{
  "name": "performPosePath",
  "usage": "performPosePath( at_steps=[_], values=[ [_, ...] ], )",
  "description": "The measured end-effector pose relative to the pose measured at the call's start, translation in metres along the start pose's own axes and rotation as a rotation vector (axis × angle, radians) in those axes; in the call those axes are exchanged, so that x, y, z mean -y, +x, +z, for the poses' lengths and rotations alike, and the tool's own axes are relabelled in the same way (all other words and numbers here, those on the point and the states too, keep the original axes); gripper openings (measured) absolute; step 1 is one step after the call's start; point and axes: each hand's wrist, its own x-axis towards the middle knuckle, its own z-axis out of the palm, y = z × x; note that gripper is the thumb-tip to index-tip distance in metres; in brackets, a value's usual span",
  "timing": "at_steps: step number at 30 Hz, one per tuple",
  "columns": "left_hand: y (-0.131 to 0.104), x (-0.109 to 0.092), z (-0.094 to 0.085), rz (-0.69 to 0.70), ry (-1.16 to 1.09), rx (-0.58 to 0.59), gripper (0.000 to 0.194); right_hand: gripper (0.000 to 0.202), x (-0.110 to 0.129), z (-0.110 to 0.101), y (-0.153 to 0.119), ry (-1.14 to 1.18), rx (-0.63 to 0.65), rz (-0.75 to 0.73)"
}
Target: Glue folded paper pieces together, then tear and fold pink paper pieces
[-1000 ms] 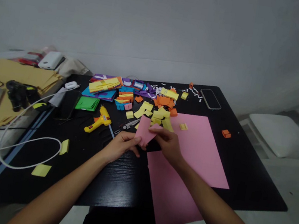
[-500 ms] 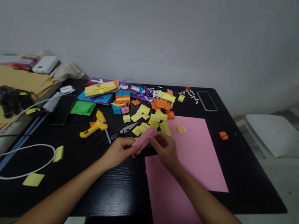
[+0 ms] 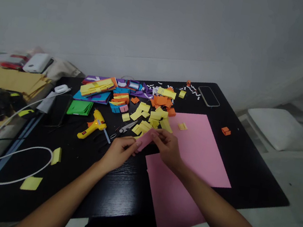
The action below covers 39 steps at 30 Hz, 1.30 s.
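Between my two hands is a small folded strip of pink paper (image 3: 146, 139), raised over the table. My left hand (image 3: 121, 150) pinches its lower left end with thumb and fingers. At the upper right end, my right hand (image 3: 167, 146) grips the strip between thumb and fingertips. Just beyond my hands lies a heap of yellow paper pieces (image 3: 155, 118), with orange folded pieces (image 3: 162, 102) behind it. Large pink paper sheets (image 3: 206, 149) lie under and beside my right forearm. Scissors (image 3: 128, 126) rest left of the heap, partly hidden.
A yellow glue gun (image 3: 93, 125) lies left of the scissors. Stacked coloured papers (image 3: 98, 87) and green paper (image 3: 80, 107) are at the back left. A phone (image 3: 208, 96) lies at the back right. A white cable (image 3: 19, 150) loops over the left side of the black table (image 3: 115, 196).
The pink strip has turned slightly in my fingers and now shows a flatter face. Both hands keep hold of it. The whole view has shifted a little.
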Motion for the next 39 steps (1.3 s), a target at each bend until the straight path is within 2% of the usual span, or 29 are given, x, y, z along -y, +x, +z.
performPosePath(
  at_steps=[10, 14, 17, 20, 23, 26, 28, 34, 39],
  values=[
    [0.0, -0.004, 0.001, 0.027, 0.084, 0.0, 0.046, 0.04, 0.0, -0.003, 0.002, 0.04, -0.03, 0.016],
    [-0.001, -0.006, 0.0, 0.105, 0.085, -0.052, 0.036, 0.039, 0.001, -0.005, 0.004, 0.038, -0.002, 0.021],
    [-0.003, -0.007, -0.002, 0.162, 0.011, -0.199, 0.021, 0.038, 0.0, -0.003, 0.003, 0.05, 0.077, 0.043],
    [-0.005, -0.007, -0.004, 0.169, -0.013, -0.295, 0.017, 0.037, -0.004, 0.002, 0.0, 0.084, 0.218, 0.104],
    [-0.006, -0.007, -0.005, 0.197, 0.058, -0.246, 0.022, 0.038, -0.01, 0.006, -0.004, 0.054, 0.304, 0.115],
    [-0.006, -0.007, -0.004, 0.207, 0.089, -0.188, 0.018, 0.038, -0.013, 0.007, -0.006, -0.012, 0.324, 0.081],
    [-0.006, -0.006, -0.004, 0.178, 0.078, -0.199, 0.017, 0.036, -0.013, 0.006, -0.006, -0.033, 0.309, 0.072],
    [-0.006, -0.004, -0.003, 0.087, 0.018, -0.25, 0.02, 0.03, -0.006, 0.006, -0.006, -0.052, 0.125, -0.043],
    [-0.005, -0.003, -0.001, 0.056, -0.078, -0.274, 0.024, 0.03, -0.004, 0.007, -0.007, -0.026, 0.115, -0.023]
  ],
)
